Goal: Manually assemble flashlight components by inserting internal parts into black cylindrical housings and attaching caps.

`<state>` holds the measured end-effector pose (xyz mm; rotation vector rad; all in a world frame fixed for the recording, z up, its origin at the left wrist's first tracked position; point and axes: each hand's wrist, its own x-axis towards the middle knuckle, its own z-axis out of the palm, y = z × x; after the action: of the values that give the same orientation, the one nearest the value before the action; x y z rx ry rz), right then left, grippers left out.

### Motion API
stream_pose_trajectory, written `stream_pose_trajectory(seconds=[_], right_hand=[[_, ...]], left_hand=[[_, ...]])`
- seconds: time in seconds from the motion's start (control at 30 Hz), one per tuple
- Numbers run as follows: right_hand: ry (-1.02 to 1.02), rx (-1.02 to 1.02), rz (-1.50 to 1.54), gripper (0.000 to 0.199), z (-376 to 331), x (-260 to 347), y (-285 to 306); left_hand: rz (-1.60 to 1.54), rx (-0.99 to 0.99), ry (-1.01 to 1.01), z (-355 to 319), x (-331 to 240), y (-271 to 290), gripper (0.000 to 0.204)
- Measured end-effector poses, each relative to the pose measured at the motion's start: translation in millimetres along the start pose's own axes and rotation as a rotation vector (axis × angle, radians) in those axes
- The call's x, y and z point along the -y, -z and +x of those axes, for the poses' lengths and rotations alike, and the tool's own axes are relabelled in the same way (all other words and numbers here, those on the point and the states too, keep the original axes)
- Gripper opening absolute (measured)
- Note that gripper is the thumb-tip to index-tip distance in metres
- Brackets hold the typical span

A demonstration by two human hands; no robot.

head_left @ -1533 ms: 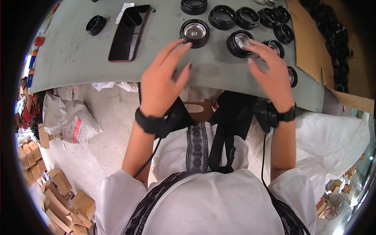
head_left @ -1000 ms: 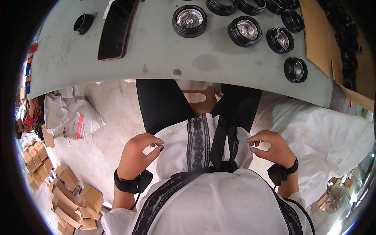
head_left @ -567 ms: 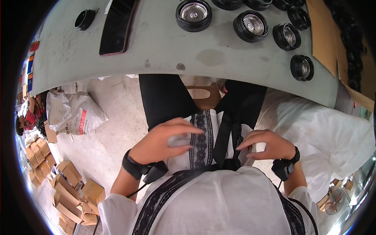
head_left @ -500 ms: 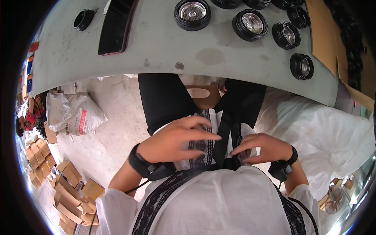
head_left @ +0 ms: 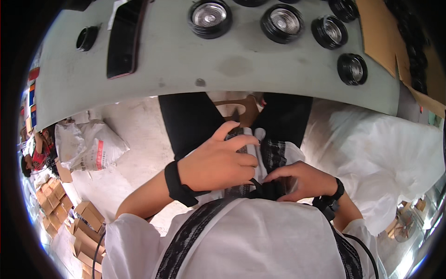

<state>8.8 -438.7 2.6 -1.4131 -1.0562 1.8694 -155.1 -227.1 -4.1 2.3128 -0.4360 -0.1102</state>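
I've L hand (head_left: pixel 218 160) curled against the white shirt (head_left: pixel 278 232) front, R hand (head_left: pixel 309 181) beside the blk waist tie (head_left: pixel 273 189), thumb & index apart; can't tell if either grips cloth. Tie's bunched at waist, btwn hands. Beyond: grey table (head_left: pixel 176 60) w/ phone (head_left: pixel 124 39) & blk rings (head_left: pixel 210 18), metal-centred.
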Motion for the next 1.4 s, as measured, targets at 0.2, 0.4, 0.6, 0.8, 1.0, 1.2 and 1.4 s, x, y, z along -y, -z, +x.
stream_pose_trajectory(seconds=[0.2,0.4,0.6,0.8,1.0,1.2,1.4], right_hand=[[-0.013,0.175,-0.043,0.047,15,5,18],[-0.102,0.366,-0.071,0.045,28,11,27],[-0.064,0.327,-0.041,0.045,25,0,24],[0.028,0.261,0.013,0.043,18,-16,19],[-0.045,0.309,0.002,0.043,17,-14,24],[-0.026,0.296,0.003,0.043,14,-13,22],[-0.007,0.269,0.008,0.044,12,-15,20]], left_hand=[[0.132,-0.725,0.525,-42,34,50,0.039],[0.77,-0.989,1.015,-45,132,104,0.063],[0.822,-0.925,1.19,-25,153,118,0.063],[0.659,-0.875,1.126,-48,135,126,0.097],[0.675,-0.837,0.935,-60,120,117,0.064],[0.732,-0.829,0.878,-56,118,115,0.039],[0.827,-0.793,0.892,-55,118,110,0.027]])
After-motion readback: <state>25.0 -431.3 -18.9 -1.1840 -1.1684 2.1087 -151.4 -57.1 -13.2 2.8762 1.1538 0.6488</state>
